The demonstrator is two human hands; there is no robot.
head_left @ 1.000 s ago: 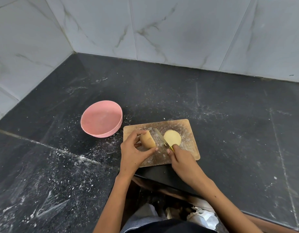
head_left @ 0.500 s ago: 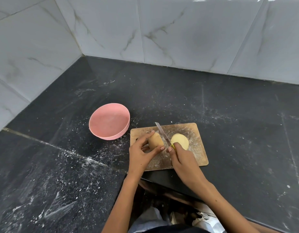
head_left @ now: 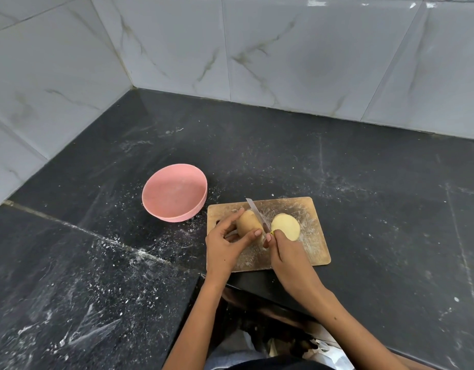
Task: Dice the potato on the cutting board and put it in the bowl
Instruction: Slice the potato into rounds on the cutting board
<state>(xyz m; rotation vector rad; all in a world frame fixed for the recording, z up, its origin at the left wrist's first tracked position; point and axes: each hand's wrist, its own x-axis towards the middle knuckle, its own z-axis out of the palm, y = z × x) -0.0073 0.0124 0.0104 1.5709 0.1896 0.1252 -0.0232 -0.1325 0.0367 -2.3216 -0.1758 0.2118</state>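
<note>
A potato half [head_left: 248, 222] lies skin-up on the wooden cutting board [head_left: 314, 247], pinched in the grip of the left hand [head_left: 223, 248]. The other half [head_left: 286, 226] lies cut face up just at its 3 o'clock. Between them stands the knife blade [head_left: 255, 211], its handle enclosed by the right hand [head_left: 288, 252]. At 10 o'clock from the board, a pink bowl [head_left: 174, 195] sits on the dark, flour-dusted worktop [head_left: 390, 209].
</note>
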